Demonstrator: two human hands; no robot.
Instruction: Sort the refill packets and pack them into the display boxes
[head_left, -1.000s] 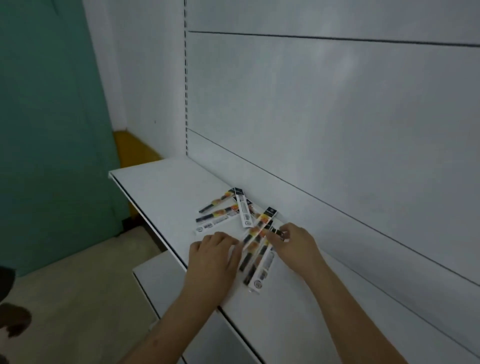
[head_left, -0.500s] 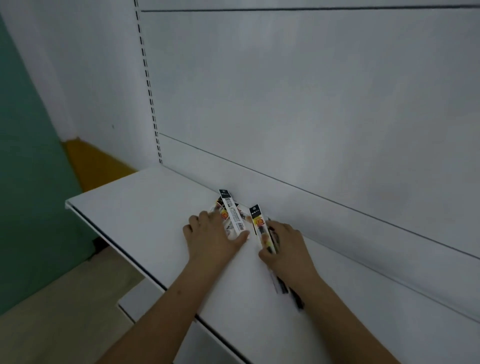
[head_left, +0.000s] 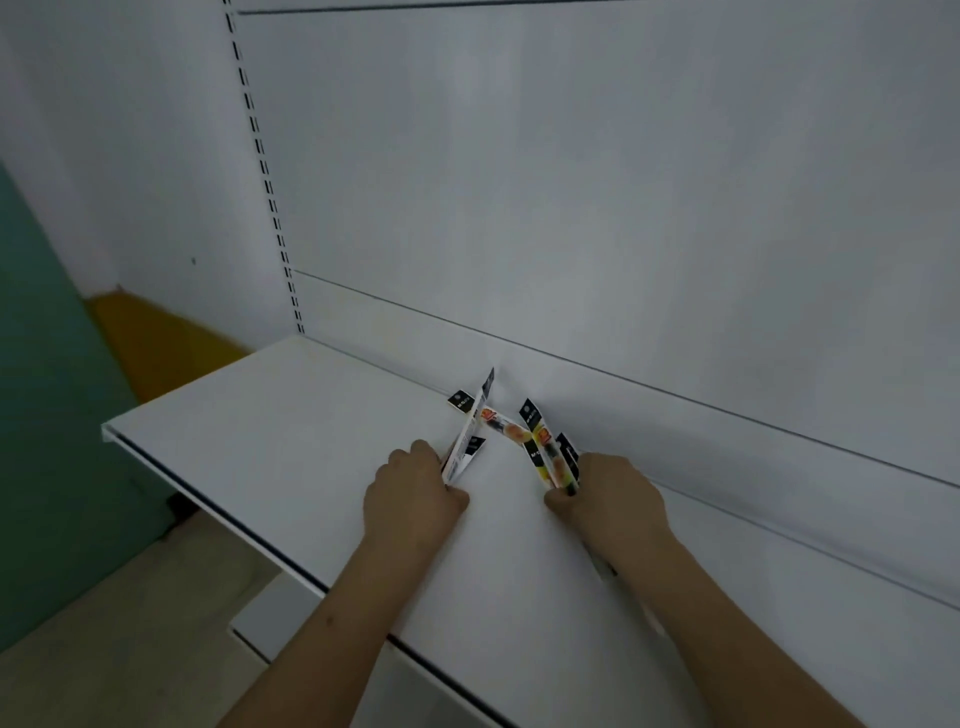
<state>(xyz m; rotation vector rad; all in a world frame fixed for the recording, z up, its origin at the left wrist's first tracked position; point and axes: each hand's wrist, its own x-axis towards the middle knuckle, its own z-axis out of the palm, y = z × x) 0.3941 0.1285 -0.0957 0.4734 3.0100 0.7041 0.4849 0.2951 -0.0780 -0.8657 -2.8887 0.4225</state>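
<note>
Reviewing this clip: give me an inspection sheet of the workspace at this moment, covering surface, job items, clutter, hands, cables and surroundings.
Surface: white shelf, mostly bare, with a lower shelf below its front edge.
Job's things: refill packets in two bunches, the left bunch and the right bunch, both angled up toward the back panel. No display boxes in view.
Clutter: nothing seen.
Hands: left hand grips the left bunch; right hand grips the right bunch.
Cables: nothing seen.
Surroundings: slotted upright at the panel's left, teal wall, yellow strip, beige floor.
</note>
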